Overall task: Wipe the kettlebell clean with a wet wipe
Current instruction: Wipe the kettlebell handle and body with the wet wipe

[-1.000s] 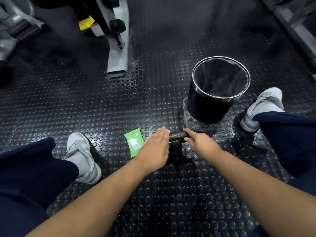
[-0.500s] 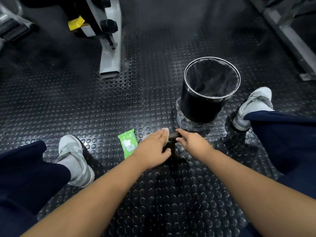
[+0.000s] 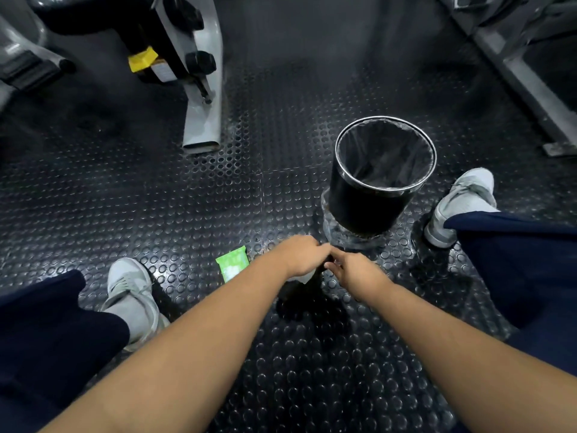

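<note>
The dark kettlebell [image 3: 304, 292] stands on the studded rubber floor between my feet, mostly hidden under my hands. My left hand [image 3: 299, 256] curls over its handle, with a white wet wipe [image 3: 304, 278] showing below the palm. My right hand [image 3: 352, 270] holds the handle's right end with curled fingers, touching the left hand's fingertips.
A green wet wipe pack [image 3: 232, 265] lies on the floor just left of my left hand. A black lined bin [image 3: 340, 151] stands close behind the kettlebell. A grey machine foot [image 3: 203, 120] is at the back left and a frame [image 3: 530, 89] at the right. My shoes [image 3: 131, 289] flank the spot.
My left hand went from lying flat on the handle to curling round it with the wipe. Both hands have drawn closer together over the handle.
</note>
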`<state>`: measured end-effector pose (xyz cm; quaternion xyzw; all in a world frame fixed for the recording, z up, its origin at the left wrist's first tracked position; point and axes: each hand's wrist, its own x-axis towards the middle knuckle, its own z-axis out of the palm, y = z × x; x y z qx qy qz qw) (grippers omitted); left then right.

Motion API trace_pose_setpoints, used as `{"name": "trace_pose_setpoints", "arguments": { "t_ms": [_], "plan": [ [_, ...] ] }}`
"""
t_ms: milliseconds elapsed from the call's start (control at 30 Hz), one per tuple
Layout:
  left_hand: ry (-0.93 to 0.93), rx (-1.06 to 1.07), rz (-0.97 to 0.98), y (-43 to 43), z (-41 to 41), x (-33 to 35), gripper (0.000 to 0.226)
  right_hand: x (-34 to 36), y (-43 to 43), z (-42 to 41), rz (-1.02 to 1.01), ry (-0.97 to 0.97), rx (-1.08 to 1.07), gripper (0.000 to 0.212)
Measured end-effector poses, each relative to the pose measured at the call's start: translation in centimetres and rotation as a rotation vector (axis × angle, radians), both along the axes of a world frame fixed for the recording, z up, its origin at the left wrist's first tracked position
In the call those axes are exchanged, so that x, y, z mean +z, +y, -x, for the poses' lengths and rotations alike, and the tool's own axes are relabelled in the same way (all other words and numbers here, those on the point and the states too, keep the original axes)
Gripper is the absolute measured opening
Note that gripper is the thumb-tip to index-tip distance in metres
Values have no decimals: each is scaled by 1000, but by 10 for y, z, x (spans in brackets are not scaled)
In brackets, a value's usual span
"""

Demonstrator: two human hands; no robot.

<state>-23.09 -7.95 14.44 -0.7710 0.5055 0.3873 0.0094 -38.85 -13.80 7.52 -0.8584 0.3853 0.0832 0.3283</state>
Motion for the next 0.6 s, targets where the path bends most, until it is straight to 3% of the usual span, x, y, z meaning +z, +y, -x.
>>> {"name": "trace_pose_setpoints", "arguments": {
  "t_ms": [267, 433, 600],
  "plan": [
    [83, 125, -50, 27, -34, -5, 51, 4, -1, 0, -28, 4, -22, 45],
    [81, 153, -151, 41, -61, 0, 60, 4, 1, 2, -27, -17, -32, 44],
    [97, 127, -144, 15, -32, -2, 80, 7, 0, 0, -13, 1, -1, 43]
  ]
}}
